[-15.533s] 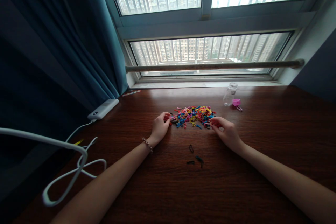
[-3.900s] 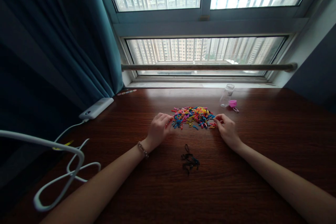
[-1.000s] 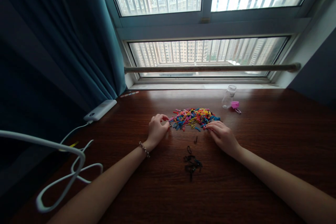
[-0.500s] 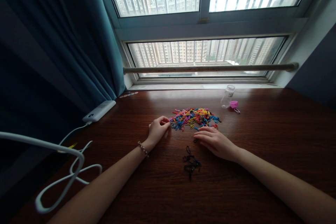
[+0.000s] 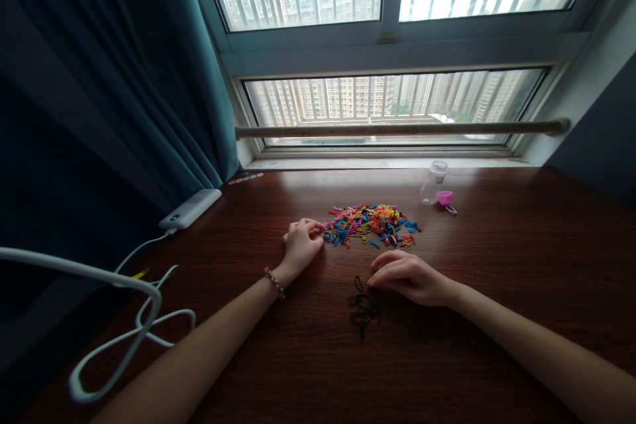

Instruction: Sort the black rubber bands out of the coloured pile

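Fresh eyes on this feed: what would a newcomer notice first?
Probably the bright pile of multicoloured bands in the middle of the dark wooden table, with the left hand at its left end. Nearer the camera is a small black cluster of bands, with the right hand just right of it. Beyond the pile, to the right, a clear bottle stands beside a pink lid.

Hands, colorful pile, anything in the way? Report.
Left hand at left edge of colorful pile. Right hand beside black pieces. Bottle, pink cap beyond, out of way.
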A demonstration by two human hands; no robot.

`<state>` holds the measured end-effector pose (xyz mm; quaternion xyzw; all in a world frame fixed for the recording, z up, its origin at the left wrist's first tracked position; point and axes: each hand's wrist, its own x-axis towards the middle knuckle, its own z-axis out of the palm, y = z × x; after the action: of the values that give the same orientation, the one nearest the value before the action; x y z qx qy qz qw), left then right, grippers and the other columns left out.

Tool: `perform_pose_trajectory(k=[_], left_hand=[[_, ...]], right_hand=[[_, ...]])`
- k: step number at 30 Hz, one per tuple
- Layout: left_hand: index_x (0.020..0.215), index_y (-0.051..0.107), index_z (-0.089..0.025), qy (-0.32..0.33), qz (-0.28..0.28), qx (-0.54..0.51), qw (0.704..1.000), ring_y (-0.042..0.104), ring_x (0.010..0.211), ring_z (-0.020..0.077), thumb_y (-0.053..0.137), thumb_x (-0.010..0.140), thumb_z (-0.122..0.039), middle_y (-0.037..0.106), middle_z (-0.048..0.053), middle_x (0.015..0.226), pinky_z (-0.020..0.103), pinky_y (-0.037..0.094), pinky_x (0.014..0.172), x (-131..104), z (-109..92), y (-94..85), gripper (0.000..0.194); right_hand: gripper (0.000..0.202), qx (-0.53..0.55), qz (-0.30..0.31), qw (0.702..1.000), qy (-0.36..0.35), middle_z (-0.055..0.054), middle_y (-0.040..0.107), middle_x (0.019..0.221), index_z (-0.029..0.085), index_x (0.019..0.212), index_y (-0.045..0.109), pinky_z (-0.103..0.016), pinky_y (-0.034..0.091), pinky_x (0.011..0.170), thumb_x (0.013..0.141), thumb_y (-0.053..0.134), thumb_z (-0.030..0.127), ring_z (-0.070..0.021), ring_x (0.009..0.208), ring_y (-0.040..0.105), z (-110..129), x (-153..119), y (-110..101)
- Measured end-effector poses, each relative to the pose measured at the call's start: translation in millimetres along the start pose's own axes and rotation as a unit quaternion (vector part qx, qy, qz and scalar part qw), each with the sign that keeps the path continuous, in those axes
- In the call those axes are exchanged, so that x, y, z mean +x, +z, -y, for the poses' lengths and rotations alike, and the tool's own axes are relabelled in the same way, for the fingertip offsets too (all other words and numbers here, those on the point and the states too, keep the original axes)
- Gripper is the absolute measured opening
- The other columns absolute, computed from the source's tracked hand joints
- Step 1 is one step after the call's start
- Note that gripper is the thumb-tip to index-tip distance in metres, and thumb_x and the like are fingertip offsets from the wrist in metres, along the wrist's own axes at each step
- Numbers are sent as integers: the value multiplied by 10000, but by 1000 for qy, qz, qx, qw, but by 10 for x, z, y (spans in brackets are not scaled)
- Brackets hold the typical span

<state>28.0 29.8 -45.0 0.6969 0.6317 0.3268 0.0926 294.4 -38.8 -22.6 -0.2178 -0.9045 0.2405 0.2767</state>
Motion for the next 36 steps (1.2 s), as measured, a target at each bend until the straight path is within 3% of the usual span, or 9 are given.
perform_pose_trajectory(k=[3,8,18,21,23,26,29,32,36], left_hand=[[738,654,-259,2,30,32,999,478,921,255,587,668,-228,609,22,889,390,344,799,-15,-27,5,102],[679,635,-237,17,25,45,999,466,922,257,589,700,-285,603,32,902,381,339,772,-11,-7,28,70],[795,605,-213,59,-44,-13,997,526,892,204,560,773,-251,631,28,863,356,354,834,-35,-95,-39,63],[789,611,-210,151,-23,-46,987,537,867,185,558,783,-243,634,29,838,343,361,846,-109,-185,-74,63],[793,619,-212,244,27,-69,967,537,871,176,532,804,-233,642,26,820,340,356,865,-198,-274,-97,90],[839,632,-215,395,118,-85,907,537,867,167,499,827,-212,658,22,798,344,351,873,-350,-412,-121,133],[881,628,-213,477,166,-80,859,545,838,157,503,830,-203,665,11,770,355,342,889,-442,-486,-125,136],[932,613,-193,467,146,-73,869,552,850,158,486,841,-203,663,34,816,346,367,875,-427,-461,-110,156],[992,590,-181,367,65,-63,926,543,927,181,458,848,-185,641,65,937,342,406,851,-314,-343,-56,195]], right_hand=[[221,16,-9,999,28,-85,603,1003,196,979,654,-254,466,805,865,469,241,-141,918,576,4,-4,-7],[226,29,-29,998,39,-83,616,954,183,994,641,-249,477,769,870,461,241,-137,861,587,-19,-8,12],[206,20,-106,992,70,-70,645,861,172,959,620,-261,491,726,876,436,209,-139,804,598,-106,-34,54],[209,-4,-125,988,94,-68,639,853,170,963,611,-267,492,708,877,423,198,-140,776,596,-135,-45,61],[205,-29,-127,986,102,-68,635,858,173,956,610,-283,487,730,873,423,187,-147,792,586,-147,-46,59],[214,-86,-132,983,93,-68,635,929,189,981,602,-339,450,843,866,422,170,-179,935,540,-161,-36,58],[245,-154,-137,972,112,-76,601,1064,199,1056,577,-418,376,943,852,443,183,-223,1085,446,-198,-27,81],[259,-200,-146,955,161,-96,563,1130,182,1069,571,-459,344,966,834,465,207,-257,1137,387,-268,-38,120],[240,-227,-195,930,212,-98,561,1129,166,1024,580,-468,342,959,825,457,217,-271,1122,389,-380,-75,152]])
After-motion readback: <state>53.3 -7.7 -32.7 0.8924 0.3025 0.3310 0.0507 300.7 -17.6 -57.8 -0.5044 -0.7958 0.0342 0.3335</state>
